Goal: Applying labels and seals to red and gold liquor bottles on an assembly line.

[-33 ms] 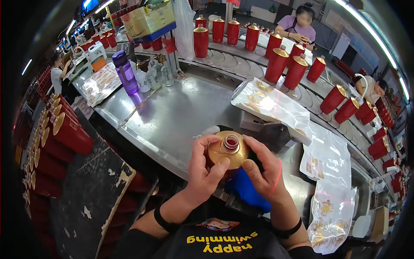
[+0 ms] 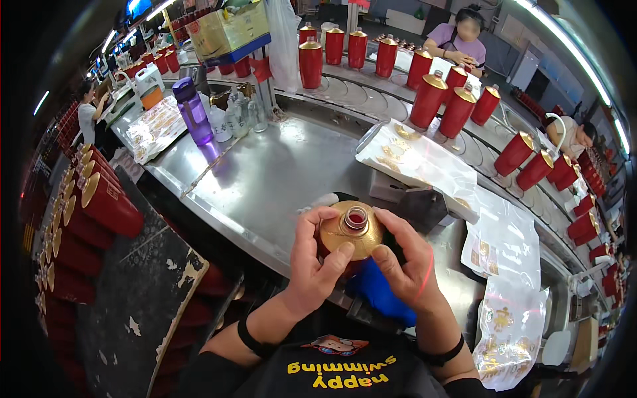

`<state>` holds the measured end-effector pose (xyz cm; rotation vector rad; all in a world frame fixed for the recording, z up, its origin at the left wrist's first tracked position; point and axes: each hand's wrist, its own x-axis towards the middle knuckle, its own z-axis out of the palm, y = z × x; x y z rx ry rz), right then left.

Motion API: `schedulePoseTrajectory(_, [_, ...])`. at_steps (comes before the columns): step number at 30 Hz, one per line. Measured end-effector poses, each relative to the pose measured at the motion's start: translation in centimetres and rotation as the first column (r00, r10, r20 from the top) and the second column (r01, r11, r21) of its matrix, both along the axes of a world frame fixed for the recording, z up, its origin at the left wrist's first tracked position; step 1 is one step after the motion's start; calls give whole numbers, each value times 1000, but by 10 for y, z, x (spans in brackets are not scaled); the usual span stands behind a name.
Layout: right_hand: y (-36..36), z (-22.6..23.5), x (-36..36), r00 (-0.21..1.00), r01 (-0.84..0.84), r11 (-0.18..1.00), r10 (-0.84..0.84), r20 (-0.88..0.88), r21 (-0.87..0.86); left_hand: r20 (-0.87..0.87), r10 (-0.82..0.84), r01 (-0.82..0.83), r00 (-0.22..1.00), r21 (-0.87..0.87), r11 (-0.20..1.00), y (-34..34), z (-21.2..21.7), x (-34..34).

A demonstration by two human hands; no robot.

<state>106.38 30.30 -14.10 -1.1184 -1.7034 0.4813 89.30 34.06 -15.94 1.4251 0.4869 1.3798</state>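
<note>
Between my two hands is a red bottle with a gold shoulder [image 2: 352,240] and an uncapped, threaded clear neck. Its mouth points up toward me, and most of the red body is hidden below the shoulder. My left hand [image 2: 317,251] wraps its left side, thumb on the gold rim. On the opposite side my right hand [image 2: 406,260] curls round it, thumb at the near edge. Just under the right hand lies a blue object [image 2: 385,295], partly covered. A white sheet of gold decals [image 2: 424,159] rests on a raised stand beyond the right hand.
A steel worktable [image 2: 285,166] spreads ahead, with a purple water bottle [image 2: 193,111] and small clear bottles [image 2: 247,114] at its far left. Red bottles [image 2: 430,99] ride a curved conveyor [image 2: 358,99]. More stand left beside a worn dark board [image 2: 139,312]. Co-workers sit beyond.
On the conveyor the nearer red bottles have shifted slightly right, and several in the far row slightly left. My hands and the held bottle stay in place.
</note>
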Motion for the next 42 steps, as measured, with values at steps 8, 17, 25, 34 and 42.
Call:
schedulePoseTrajectory(8, [9,2,-15,994,87,995,-90,-55,-51,196,-134,180,971,-237,955,9,2,-8])
schedulePoseTrajectory(17, [11,2,-14,991,48,996,-57,-121,-78,256,-232,306,939,-306,901,19,0,-16])
schedulePoseTrajectory(25, [10,3,-12,988,7,988,-31,-153,-154,155,-275,312,949,-334,889,25,5,-14])
schedulePoseTrajectory(34, [8,-8,-6,959,-70,973,4,-283,-221,257,-340,421,905,-413,808,25,11,-15])
schedulePoseTrajectory(42, [10,-11,-4,942,-102,974,30,-334,-202,-29,-208,201,978,-146,969,16,-1,-7])
